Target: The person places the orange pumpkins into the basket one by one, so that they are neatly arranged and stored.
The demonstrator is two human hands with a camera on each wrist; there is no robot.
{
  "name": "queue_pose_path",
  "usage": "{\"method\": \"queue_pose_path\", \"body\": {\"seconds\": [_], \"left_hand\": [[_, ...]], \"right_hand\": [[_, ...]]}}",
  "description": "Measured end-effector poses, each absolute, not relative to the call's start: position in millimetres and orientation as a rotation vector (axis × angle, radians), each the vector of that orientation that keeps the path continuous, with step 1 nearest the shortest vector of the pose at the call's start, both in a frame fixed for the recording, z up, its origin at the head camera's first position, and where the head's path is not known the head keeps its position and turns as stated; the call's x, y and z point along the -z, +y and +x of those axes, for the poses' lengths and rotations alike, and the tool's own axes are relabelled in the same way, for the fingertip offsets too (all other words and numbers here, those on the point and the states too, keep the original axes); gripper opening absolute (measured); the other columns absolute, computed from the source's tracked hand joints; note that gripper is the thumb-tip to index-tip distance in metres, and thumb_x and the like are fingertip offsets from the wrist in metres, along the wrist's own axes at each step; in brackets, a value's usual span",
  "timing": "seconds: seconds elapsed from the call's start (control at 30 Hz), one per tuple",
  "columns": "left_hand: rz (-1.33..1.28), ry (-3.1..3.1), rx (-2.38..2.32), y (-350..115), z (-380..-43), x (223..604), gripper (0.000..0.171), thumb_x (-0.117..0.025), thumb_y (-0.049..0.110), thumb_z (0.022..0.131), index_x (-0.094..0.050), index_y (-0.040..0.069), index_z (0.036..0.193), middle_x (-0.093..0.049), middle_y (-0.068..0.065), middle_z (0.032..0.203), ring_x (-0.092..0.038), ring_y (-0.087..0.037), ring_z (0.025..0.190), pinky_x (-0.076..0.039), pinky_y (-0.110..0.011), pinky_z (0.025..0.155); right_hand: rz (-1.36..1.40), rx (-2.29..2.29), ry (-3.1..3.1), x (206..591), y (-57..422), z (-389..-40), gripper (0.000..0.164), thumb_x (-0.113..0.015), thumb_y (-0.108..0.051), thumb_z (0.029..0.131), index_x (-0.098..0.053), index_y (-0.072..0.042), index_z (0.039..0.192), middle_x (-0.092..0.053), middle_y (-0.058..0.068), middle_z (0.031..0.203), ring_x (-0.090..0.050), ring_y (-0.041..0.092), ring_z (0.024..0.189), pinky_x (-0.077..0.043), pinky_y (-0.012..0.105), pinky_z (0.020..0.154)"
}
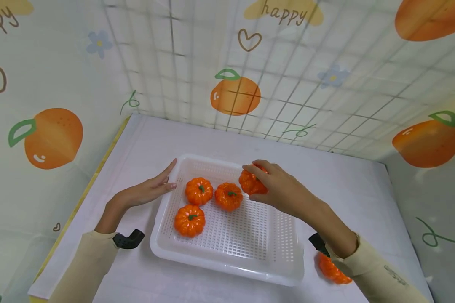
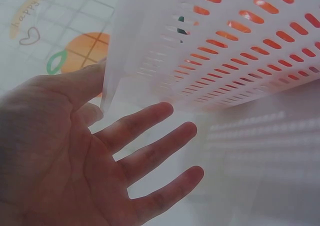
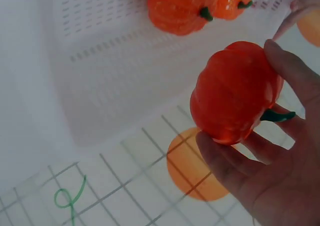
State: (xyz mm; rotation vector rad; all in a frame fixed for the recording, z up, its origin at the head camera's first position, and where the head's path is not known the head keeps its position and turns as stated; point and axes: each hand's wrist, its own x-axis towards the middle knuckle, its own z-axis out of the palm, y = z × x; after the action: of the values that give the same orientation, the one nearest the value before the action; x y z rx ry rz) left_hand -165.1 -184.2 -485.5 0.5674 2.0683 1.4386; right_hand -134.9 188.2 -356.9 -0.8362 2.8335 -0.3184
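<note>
The right hand [image 1: 284, 185] holds a pumpkin [image 1: 247, 182] by the far rim of the basket [image 1: 250, 272] in a curled fingertip grip, so its glossy skin could slip loose, while the left hand [image 1: 145, 191], fingers spread, might skew the basket by pressing its side.

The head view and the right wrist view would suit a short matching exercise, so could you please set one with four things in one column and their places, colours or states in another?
Things:
1. Left hand
2. Right hand
3. Stem of the held pumpkin
4. Pumpkin partly hidden by the right sleeve

Places, colours or states:
A. dark green
B. on the table, outside the basket
C. at the basket's left side
D. gripping a pumpkin

Pairs: 1-C, 2-D, 3-A, 4-B
</note>
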Motion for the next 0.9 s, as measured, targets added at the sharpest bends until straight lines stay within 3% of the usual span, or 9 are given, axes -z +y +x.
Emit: {"method": "queue_pose_path", "body": {"seconds": [0.3,0.7,0.9], "left_hand": [[0.56,2.09,-1.417,-186,-167,487,0.076,-0.046,0.037,0.106,0.01,0.036,0.159,0.008,-0.003,0.166,-0.006,-0.034,0.151,-0.012,-0.062,0.115],[0.567,2.086,-1.417,-187,-168,488,0.077,-0.046,0.036,0.106,0.01,0.036,0.159,0.008,-0.003,0.166,-0.008,-0.034,0.151,-0.013,-0.061,0.115],[0.57,2.079,-1.424,-187,-168,487,0.077,-0.045,0.035,0.107,0.011,0.033,0.159,0.008,-0.005,0.166,-0.01,-0.036,0.15,-0.011,-0.061,0.116]], "right_hand": [[-1.102,0.22,2.72,374,160,-129,0.071,-0.083,-0.032,0.082,-0.051,-0.02,0.145,-0.048,0.012,0.144,-0.049,0.035,0.128,-0.05,0.05,0.096],[-1.384,0.14,2.561,397,140,-119,0.068,-0.083,-0.026,0.082,-0.052,-0.02,0.142,-0.047,0.008,0.144,-0.046,0.03,0.129,-0.051,0.045,0.092],[-1.489,0.114,2.48,410,136,-115,0.067,-0.083,-0.023,0.082,-0.053,-0.02,0.142,-0.048,0.008,0.143,-0.047,0.03,0.127,-0.048,0.044,0.1]]}}
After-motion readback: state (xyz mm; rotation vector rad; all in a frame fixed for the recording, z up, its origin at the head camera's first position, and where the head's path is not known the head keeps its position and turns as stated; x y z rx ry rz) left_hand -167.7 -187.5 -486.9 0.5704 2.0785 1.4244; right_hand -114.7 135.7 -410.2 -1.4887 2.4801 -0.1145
